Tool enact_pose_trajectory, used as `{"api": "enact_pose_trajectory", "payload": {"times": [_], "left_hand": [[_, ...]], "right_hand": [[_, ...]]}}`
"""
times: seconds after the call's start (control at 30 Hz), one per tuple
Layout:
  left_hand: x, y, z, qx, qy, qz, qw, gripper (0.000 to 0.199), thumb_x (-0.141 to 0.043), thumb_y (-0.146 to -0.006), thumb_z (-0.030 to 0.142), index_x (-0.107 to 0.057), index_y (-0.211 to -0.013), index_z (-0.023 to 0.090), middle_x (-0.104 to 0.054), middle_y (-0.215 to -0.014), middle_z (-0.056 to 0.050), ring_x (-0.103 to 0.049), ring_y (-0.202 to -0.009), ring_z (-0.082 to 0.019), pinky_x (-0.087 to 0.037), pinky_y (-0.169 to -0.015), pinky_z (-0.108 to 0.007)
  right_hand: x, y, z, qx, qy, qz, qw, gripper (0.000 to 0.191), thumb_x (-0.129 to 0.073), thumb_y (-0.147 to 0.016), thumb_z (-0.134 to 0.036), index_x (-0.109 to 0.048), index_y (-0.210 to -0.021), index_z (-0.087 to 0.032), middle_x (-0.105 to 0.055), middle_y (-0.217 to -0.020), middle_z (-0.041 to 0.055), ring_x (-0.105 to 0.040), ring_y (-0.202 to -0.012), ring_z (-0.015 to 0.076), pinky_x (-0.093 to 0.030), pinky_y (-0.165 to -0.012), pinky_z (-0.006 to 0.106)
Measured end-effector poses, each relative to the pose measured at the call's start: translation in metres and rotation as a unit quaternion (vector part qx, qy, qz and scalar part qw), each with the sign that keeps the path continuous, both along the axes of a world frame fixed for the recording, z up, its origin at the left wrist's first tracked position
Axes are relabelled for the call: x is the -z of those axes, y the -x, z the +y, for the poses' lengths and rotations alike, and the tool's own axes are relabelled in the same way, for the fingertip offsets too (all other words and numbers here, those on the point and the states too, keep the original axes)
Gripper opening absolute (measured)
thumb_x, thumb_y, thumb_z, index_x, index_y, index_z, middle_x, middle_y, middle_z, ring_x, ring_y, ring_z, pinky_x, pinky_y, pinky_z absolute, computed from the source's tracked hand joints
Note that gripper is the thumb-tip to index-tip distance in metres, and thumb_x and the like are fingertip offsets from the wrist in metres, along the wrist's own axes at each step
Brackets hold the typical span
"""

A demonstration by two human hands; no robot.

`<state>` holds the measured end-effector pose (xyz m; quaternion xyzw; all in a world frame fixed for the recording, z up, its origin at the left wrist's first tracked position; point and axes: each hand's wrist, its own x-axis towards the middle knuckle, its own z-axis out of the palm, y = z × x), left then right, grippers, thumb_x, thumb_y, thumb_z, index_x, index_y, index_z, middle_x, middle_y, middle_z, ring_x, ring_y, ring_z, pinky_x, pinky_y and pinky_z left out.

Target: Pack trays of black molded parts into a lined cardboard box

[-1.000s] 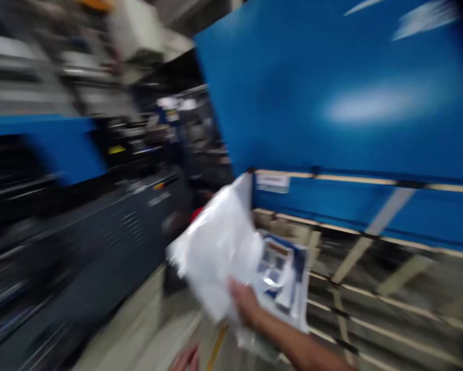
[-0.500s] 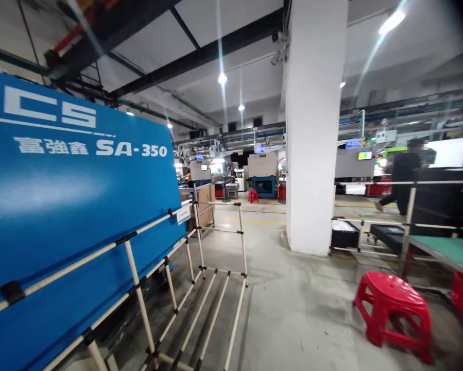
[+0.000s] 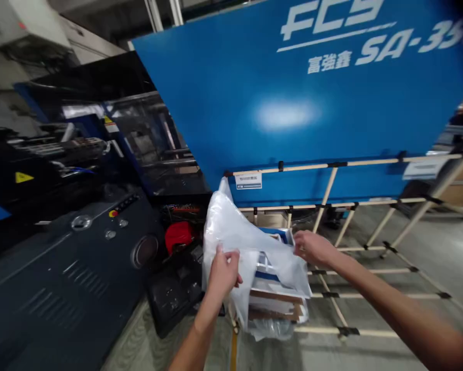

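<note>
A milky-white plastic sheet is draped over a stack of packing material on the pipe rack. It may be a bag; I cannot tell. My left hand is closed in a pinch on the sheet's near left part. At the right side, my right hand has its fingers closed on the sheet's edge, with the fingertips partly hidden. Below the sheet lie blue-and-white pieces, brown cardboard and clear crumpled plastic.
The beige pipe rack runs off to the right before a big blue machine panel. A dark machine cabinet stands at left. Between it and the rack are a red object and a black bin on the floor.
My view has swung left and down, from the aisle with the red stool to the rack's near end. Both my hands have come into view, holding the plastic sheet.
</note>
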<state>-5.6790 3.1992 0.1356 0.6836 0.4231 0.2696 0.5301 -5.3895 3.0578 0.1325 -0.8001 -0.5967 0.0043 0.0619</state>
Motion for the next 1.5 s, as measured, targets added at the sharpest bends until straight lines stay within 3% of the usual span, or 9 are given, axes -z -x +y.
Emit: {"api": "enact_pose_trajectory", "payload": {"times": [0.17, 0.3, 0.4, 0.57, 0.9, 1.03, 1.17, 1.33, 1.5], "left_hand": [[-0.042, -0.007, 0.007, 0.010, -0.010, -0.032, 0.999, 0.069, -0.042, -0.096, 0.029, -0.019, -0.158, 0.009, -0.073, -0.115, -0.018, -0.059, -0.043, -0.009, -0.042, -0.038, -0.021], [-0.055, 0.014, 0.043, -0.045, -0.174, 0.029, 0.983, 0.055, -0.043, -0.095, 0.029, -0.050, -0.144, 0.005, -0.074, -0.112, -0.019, -0.072, -0.070, -0.020, -0.056, -0.062, -0.031], [-0.064, 0.026, 0.081, -0.076, -0.331, 0.088, 0.937, 0.042, -0.048, -0.094, 0.029, -0.070, -0.123, 0.008, -0.073, -0.120, -0.020, -0.070, -0.107, -0.030, -0.054, -0.097, -0.040], [-0.083, 0.026, 0.142, -0.076, -0.469, 0.160, 0.865, 0.041, -0.048, -0.095, 0.030, -0.069, -0.122, 0.007, -0.071, -0.122, -0.021, -0.065, -0.118, -0.035, -0.049, -0.105, -0.044], [-0.149, 0.003, 0.203, -0.075, -0.424, 0.129, 0.893, 0.035, -0.054, -0.094, 0.038, -0.071, -0.109, 0.011, -0.073, -0.115, -0.016, -0.068, -0.106, -0.029, -0.051, -0.091, -0.035], [-0.160, 0.021, 0.180, 0.074, -0.370, 0.207, 0.903, 0.036, -0.051, -0.092, 0.041, -0.073, -0.088, 0.013, -0.075, -0.089, -0.012, -0.069, -0.084, -0.024, -0.050, -0.072, -0.031], [-0.153, 0.033, 0.128, 0.170, -0.396, 0.232, 0.872, 0.049, -0.049, -0.094, 0.055, -0.071, -0.070, 0.017, -0.071, -0.068, -0.008, -0.068, -0.067, -0.023, -0.050, -0.065, -0.032], [-0.090, 0.003, 0.105, 0.216, -0.578, 0.124, 0.777, 0.046, -0.050, -0.095, 0.024, -0.057, -0.139, 0.014, -0.051, -0.154, -0.017, -0.049, -0.142, -0.030, -0.039, -0.117, -0.042], [-0.041, -0.009, 0.128, 0.192, -0.372, 0.171, 0.892, 0.052, -0.036, -0.103, 0.046, -0.048, -0.141, 0.013, -0.059, -0.145, -0.018, -0.056, -0.135, -0.028, -0.040, -0.116, -0.044]], "right_hand": [[-0.031, 0.063, 0.038, -0.068, -0.039, 0.008, 0.997, 0.088, -0.084, -0.075, -0.050, -0.052, -0.148, -0.014, -0.057, -0.145, 0.0213, -0.062, -0.124, 0.0325, -0.051, -0.100, 0.037], [-0.057, 0.110, 0.091, -0.128, -0.036, -0.034, 0.990, 0.031, -0.049, -0.100, -0.025, -0.069, -0.125, -0.020, -0.076, -0.106, 0.0128, -0.072, -0.101, 0.0256, -0.052, -0.087, 0.033], [-0.097, 0.107, 0.121, -0.094, -0.058, -0.084, 0.990, 0.030, -0.042, -0.100, -0.015, -0.071, -0.105, -0.014, -0.075, -0.096, 0.0138, -0.071, -0.091, 0.0230, -0.049, -0.083, 0.031], [-0.173, 0.086, 0.155, -0.059, -0.134, -0.122, 0.982, 0.028, -0.049, -0.102, -0.023, -0.071, -0.108, -0.007, -0.072, -0.107, 0.0159, -0.066, -0.107, 0.0251, -0.045, -0.093, 0.031], [-0.233, 0.069, 0.182, -0.069, 0.050, 0.138, 0.987, 0.029, -0.075, -0.085, -0.028, -0.079, -0.110, -0.016, -0.077, -0.095, 0.0044, -0.070, -0.088, 0.0168, -0.051, -0.078, 0.022], [-0.231, 0.066, 0.175, 0.013, -0.017, 0.184, 0.983, 0.027, -0.088, -0.071, -0.033, -0.079, -0.086, -0.014, -0.077, -0.091, 0.0080, -0.070, -0.090, 0.0225, -0.056, -0.071, 0.025], [-0.225, 0.067, 0.175, 0.019, -0.032, 0.351, 0.935, 0.036, -0.093, -0.064, -0.039, -0.072, -0.077, -0.013, -0.074, -0.081, 0.0071, -0.070, -0.083, 0.0199, -0.060, -0.070, 0.026], [-0.225, 0.073, 0.187, -0.009, -0.073, 0.410, 0.909, 0.016, -0.080, -0.080, -0.025, -0.072, -0.081, -0.011, -0.074, -0.082, 0.0084, -0.070, -0.076, 0.0167, -0.061, -0.071, 0.026], [-0.231, 0.068, 0.207, 0.160, -0.280, 0.410, 0.853, 0.012, -0.057, -0.092, -0.013, -0.067, -0.085, -0.013, -0.070, -0.077, 0.0073, -0.065, -0.063, 0.0138, -0.058, -0.064, 0.026]]}}
